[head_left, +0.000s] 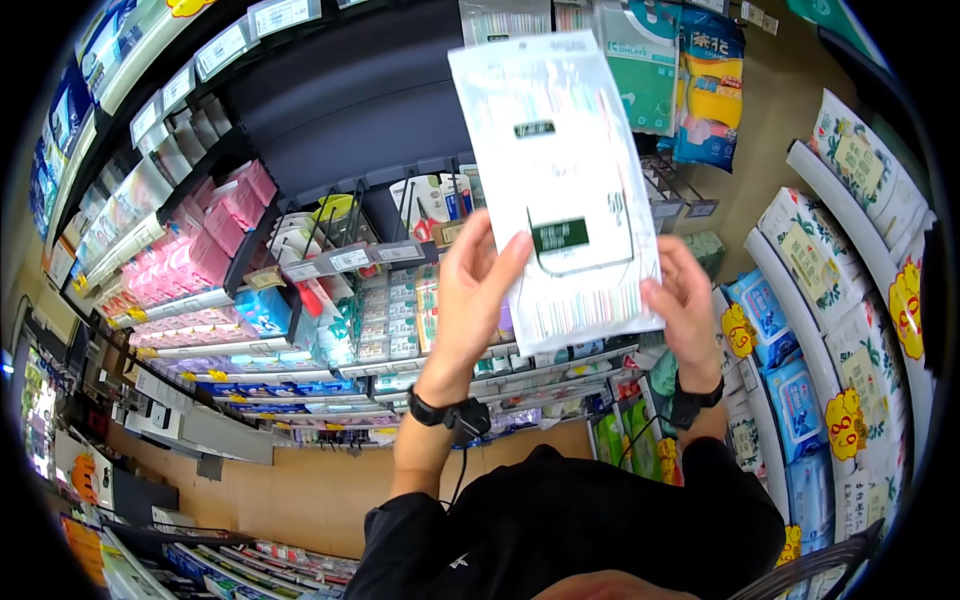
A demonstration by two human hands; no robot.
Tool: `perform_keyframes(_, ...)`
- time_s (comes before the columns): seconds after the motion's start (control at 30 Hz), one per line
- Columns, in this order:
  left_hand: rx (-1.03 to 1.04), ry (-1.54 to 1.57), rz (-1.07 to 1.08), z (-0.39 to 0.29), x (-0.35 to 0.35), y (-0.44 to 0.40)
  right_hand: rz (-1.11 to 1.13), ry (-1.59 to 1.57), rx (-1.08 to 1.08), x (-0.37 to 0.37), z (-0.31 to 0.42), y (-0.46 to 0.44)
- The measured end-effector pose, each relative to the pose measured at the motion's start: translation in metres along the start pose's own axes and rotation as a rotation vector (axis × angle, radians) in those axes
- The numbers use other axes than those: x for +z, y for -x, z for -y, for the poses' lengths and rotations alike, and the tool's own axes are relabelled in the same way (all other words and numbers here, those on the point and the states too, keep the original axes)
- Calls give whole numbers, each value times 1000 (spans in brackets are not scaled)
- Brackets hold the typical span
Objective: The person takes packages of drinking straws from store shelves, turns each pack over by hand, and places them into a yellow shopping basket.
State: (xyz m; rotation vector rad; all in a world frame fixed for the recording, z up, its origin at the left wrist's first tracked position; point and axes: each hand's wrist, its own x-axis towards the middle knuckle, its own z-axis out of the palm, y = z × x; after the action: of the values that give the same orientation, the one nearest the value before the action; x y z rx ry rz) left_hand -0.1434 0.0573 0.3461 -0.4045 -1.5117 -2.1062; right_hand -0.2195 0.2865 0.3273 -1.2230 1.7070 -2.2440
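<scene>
A flat white packet [580,190] with green labels and fine coloured stripes is held up in front of the shelves, slightly tilted. My left hand [475,275] grips its left edge, thumb on the front face and fingers behind. At the lower right edge, my right hand [685,300] pinches the packet between thumb and fingers. Behind its top hang similar striped packets [507,22], a green packet [640,70] and a blue and yellow packet [710,90].
Pink packs [200,250] fill shelves at the left. Hooks with small goods and price tags [350,260] stand behind my left hand. Shelves of tissue packs [815,260] and blue wipes [795,400] rise close at the right. Tan floor [270,500] shows below.
</scene>
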Motion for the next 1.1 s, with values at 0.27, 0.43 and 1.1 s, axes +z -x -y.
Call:
perform_keyframes(0.27, -273, -52, -98, 52, -6, 106, 28, -51, 160, 14, -44, 98)
perform_keyframes(0.43, -359, -51, -112, 62, 7, 159, -63, -63, 287, 28, -45, 144)
perform_keyframes(1.1, -579, -129, -170, 27, 63, 335, -256, -137, 462, 74, 8, 327)
